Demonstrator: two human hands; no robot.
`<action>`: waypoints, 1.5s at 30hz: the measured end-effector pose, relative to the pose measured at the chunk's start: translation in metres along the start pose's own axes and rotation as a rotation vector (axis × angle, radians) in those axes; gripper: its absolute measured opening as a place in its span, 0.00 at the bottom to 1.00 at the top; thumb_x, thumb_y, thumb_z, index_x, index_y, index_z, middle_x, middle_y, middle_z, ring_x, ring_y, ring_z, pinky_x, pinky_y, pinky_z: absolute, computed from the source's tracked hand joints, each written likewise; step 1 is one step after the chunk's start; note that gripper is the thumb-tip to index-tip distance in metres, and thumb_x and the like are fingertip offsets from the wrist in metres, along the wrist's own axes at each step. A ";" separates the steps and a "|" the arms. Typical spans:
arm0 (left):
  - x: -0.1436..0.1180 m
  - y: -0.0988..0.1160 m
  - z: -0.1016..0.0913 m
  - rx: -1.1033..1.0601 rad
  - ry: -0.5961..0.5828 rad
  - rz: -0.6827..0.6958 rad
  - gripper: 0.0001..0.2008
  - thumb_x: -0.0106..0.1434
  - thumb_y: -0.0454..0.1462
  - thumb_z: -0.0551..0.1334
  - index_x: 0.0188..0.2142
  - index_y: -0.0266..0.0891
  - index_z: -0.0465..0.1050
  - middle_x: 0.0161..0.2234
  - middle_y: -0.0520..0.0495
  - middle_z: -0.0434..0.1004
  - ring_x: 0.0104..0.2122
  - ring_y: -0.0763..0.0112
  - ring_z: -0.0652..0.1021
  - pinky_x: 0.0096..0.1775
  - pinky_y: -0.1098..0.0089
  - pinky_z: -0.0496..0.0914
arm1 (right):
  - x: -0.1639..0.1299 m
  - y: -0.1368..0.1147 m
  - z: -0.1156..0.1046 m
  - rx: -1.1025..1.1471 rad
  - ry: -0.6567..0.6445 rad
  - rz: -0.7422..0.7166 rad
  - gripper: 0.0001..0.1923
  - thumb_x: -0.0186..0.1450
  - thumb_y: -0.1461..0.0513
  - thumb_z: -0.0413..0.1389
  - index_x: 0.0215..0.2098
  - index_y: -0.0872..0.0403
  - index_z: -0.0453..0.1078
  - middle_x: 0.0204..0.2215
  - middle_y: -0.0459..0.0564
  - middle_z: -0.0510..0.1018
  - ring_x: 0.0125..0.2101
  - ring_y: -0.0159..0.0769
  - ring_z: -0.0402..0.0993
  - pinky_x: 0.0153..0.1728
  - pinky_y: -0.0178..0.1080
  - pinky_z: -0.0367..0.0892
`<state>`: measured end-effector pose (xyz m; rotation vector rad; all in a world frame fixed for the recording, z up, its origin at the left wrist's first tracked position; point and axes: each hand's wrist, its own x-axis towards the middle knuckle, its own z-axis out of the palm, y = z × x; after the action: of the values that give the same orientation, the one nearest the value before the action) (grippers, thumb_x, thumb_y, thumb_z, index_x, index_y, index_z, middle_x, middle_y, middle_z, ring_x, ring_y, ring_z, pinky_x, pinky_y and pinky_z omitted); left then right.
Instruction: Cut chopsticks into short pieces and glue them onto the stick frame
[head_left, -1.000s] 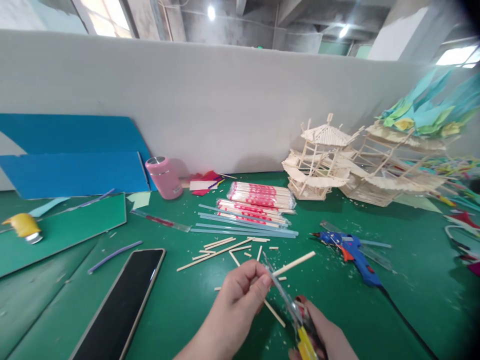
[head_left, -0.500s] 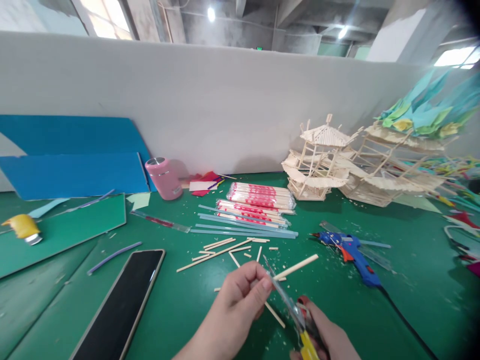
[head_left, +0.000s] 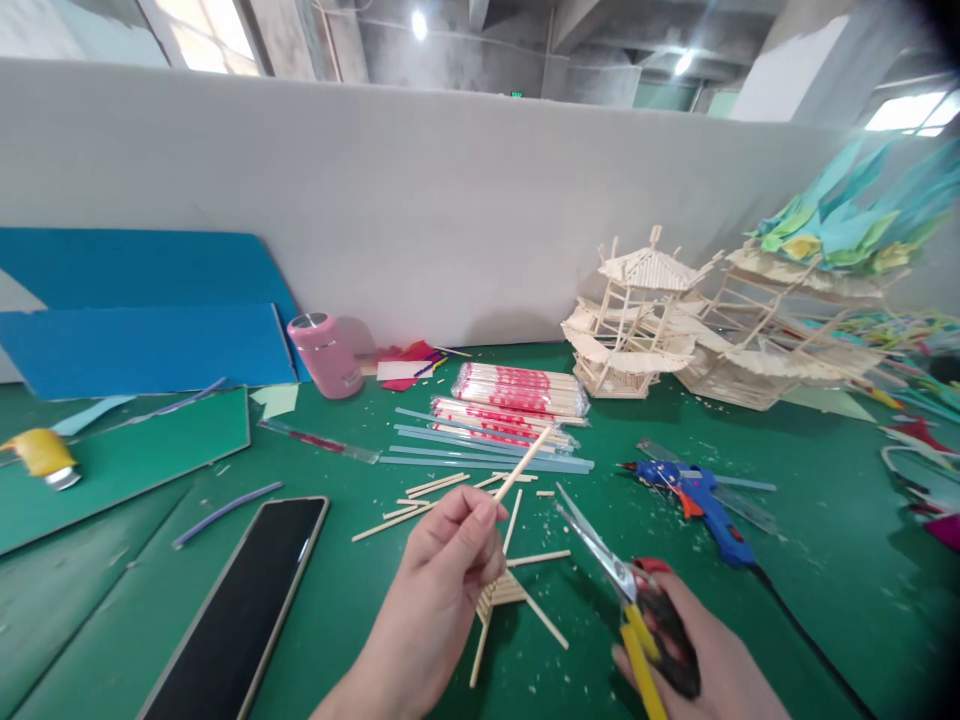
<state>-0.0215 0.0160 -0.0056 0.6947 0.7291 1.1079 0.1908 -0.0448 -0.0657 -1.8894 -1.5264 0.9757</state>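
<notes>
A person's left hand point(head_left: 450, 545) pinches a thin wooden stick point(head_left: 523, 462) angled up over the green bench point(head_left: 787, 600), while the right hand point(head_left: 690, 660) grips scissors point(head_left: 611, 565) just beside it, blades parted. Cut sticks point(head_left: 442, 490) litter the bench near a blue glue gun point(head_left: 694, 495).
</notes>
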 end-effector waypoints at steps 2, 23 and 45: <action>0.000 -0.003 0.000 0.068 0.037 0.013 0.08 0.61 0.40 0.58 0.29 0.37 0.66 0.17 0.58 0.51 0.19 0.80 0.53 0.22 0.75 0.48 | 0.006 0.007 -0.009 -0.127 0.013 0.006 0.25 0.52 0.55 0.55 0.46 0.53 0.58 0.37 0.53 0.75 0.35 0.39 0.74 0.34 0.35 0.69; -0.009 -0.019 0.031 0.744 0.057 0.343 0.07 0.59 0.35 0.57 0.31 0.41 0.75 0.45 0.44 0.71 0.44 0.60 0.72 0.45 0.63 0.66 | 0.014 -0.038 0.025 -0.159 0.228 -0.568 0.13 0.64 0.63 0.43 0.42 0.57 0.66 0.35 0.54 0.75 0.35 0.36 0.73 0.34 0.35 0.69; -0.010 -0.018 0.056 1.005 0.033 0.345 0.10 0.61 0.32 0.55 0.29 0.40 0.75 0.38 0.45 0.74 0.44 0.63 0.72 0.40 0.71 0.67 | 0.002 -0.020 0.025 -0.094 0.288 -0.442 0.09 0.62 0.59 0.50 0.39 0.51 0.66 0.36 0.52 0.62 0.38 0.39 0.63 0.35 0.42 0.66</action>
<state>0.0302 -0.0060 0.0138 1.7003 1.2357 1.0181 0.1589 -0.0396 -0.0660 -1.5671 -1.7273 0.4227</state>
